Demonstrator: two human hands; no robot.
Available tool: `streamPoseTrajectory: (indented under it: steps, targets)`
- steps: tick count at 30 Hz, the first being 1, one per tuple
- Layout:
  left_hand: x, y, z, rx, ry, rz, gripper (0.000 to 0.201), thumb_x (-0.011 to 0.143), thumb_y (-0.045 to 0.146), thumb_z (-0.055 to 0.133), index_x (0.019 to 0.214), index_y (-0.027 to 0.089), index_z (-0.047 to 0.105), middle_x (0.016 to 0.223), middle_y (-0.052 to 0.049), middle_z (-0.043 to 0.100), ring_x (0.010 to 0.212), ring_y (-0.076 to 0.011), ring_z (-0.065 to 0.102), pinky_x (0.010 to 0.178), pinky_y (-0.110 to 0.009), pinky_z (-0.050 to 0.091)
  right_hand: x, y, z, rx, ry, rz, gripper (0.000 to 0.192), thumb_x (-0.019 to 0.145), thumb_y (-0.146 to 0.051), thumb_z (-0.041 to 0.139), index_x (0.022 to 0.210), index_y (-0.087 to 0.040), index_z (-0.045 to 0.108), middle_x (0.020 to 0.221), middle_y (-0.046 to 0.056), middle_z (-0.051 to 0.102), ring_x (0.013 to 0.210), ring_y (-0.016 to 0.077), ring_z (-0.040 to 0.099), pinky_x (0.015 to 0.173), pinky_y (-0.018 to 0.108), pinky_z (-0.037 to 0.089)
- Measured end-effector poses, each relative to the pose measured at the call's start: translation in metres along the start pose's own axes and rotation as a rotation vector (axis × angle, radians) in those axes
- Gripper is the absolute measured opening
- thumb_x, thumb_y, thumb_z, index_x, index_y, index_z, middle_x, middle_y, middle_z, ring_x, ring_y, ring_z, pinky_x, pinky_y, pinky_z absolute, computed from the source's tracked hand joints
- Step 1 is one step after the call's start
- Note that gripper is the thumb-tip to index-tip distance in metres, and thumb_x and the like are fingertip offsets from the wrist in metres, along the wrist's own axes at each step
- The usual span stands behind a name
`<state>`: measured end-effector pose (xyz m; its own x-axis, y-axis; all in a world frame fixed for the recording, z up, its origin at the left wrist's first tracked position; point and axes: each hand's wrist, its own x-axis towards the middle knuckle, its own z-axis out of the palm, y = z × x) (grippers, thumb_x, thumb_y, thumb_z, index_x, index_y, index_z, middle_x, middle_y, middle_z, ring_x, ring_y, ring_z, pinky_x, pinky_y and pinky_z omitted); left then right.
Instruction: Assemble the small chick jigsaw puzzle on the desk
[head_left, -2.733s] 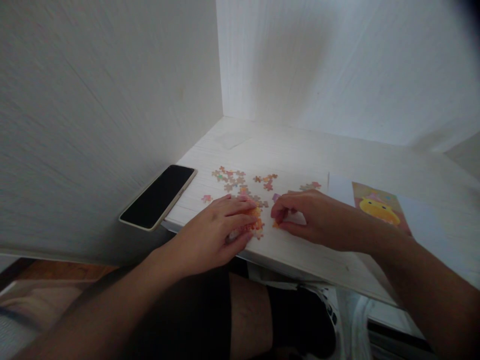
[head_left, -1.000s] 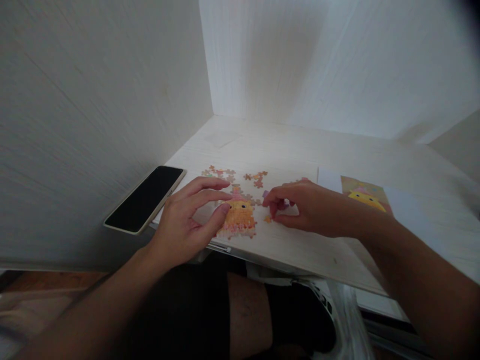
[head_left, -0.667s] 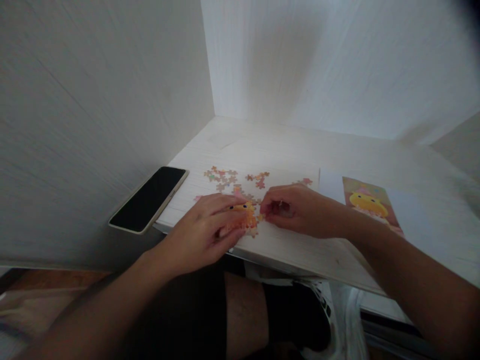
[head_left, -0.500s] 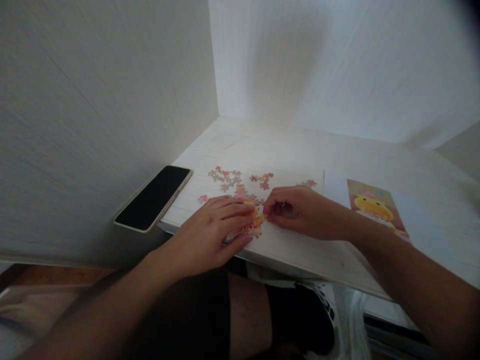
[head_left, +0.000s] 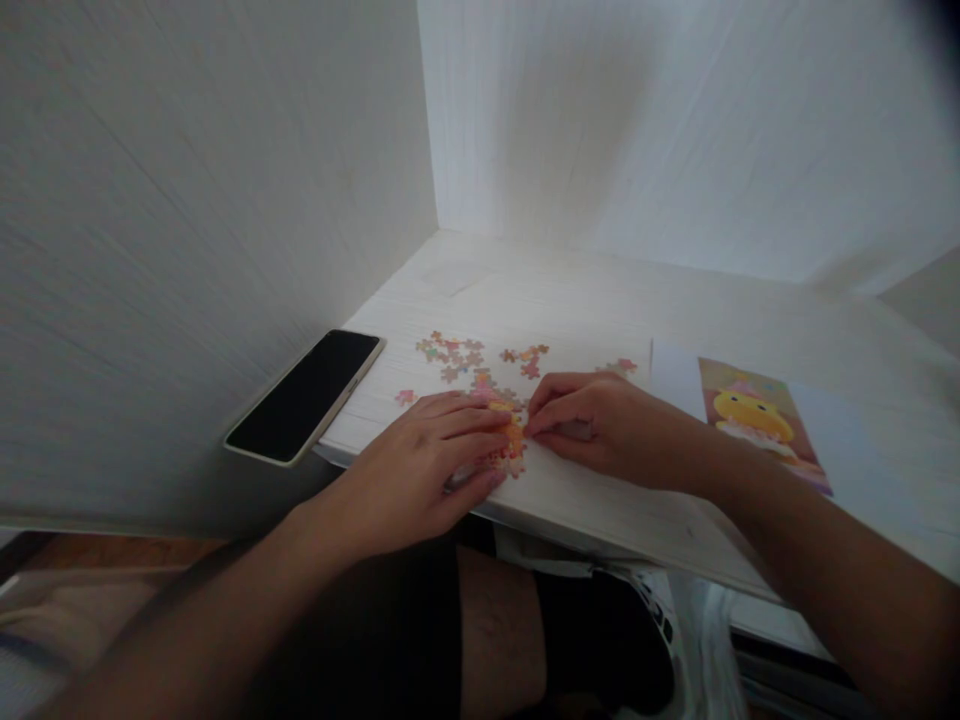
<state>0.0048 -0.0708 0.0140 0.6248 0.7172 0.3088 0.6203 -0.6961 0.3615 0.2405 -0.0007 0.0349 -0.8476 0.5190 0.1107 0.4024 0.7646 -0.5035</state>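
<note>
My left hand (head_left: 439,455) lies with fingers stretched over a partly joined jigsaw puzzle (head_left: 511,440) near the table's front edge, covering its left side. Yellow, orange and pink show on the visible part. At the puzzle's right edge, my right hand (head_left: 592,425) has thumb and index finger pinched on a puzzle piece that the fingertips mostly hide. Loose puzzle pieces (head_left: 450,352) lie in a group behind my left hand. A smaller cluster of pieces (head_left: 529,358) sits to their right, and a single pink piece (head_left: 406,397) rests left of the puzzle.
A black-screened phone (head_left: 306,395) lies at the left by the wall panel. To the right is a paper sheet (head_left: 675,365) with a printed picture of a yellow character (head_left: 754,412). A few more pieces (head_left: 622,366) lie behind my right hand. White panels enclose the table.
My right fingertips have shifted slightly left, closer against the puzzle's edge, and the hand has turned a little. My left hand stays in place over the puzzle.
</note>
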Motion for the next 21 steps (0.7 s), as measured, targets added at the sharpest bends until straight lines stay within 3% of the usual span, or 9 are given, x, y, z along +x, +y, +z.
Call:
streamPoseTrajectory:
  steps: [4,9,14,21]
  targets:
    - [0.0,0.002,0.0,0.029,0.008,-0.01,0.032,0.095,0.031,0.057,0.125,0.022,0.063,0.135,-0.007,0.061,0.129,-0.0242,0.052,0.115,-0.047,0.036,-0.002,0.0,-0.005,-0.013,-0.02,-0.009,0.022,0.09,-0.017,0.056,0.095,-0.023,0.077,0.098,0.005,0.07,0.085,0.015,0.063,0.079,0.028,0.048]
    - [0.001,0.004,0.0,0.069,-0.011,-0.01,0.036,0.094,0.036,0.057,0.127,0.022,0.061,0.138,-0.011,0.056,0.132,-0.0279,0.048,0.114,-0.05,0.036,-0.006,0.017,-0.02,-0.066,0.134,0.127,0.022,0.087,-0.025,0.061,0.105,-0.023,0.075,0.101,0.006,0.07,0.081,0.015,0.062,0.077,0.029,0.048]
    - [0.0,0.004,0.001,0.08,-0.033,-0.028,0.037,0.094,0.039,0.056,0.126,0.02,0.061,0.139,-0.013,0.054,0.132,-0.0295,0.047,0.113,-0.05,0.038,-0.005,0.024,-0.019,-0.145,0.058,0.174,0.021,0.086,-0.026,0.062,0.102,-0.021,0.076,0.1,0.007,0.068,0.082,0.0158,0.062,0.078,0.03,0.047]
    - [-0.005,0.004,-0.001,0.052,0.037,-0.05,0.034,0.095,0.033,0.055,0.126,0.021,0.062,0.14,-0.01,0.054,0.132,-0.0261,0.048,0.114,-0.047,0.038,-0.002,0.022,-0.008,-0.123,0.061,0.201,0.019,0.088,-0.025,0.059,0.099,-0.019,0.073,0.093,0.006,0.067,0.077,0.0138,0.06,0.074,0.028,0.046]
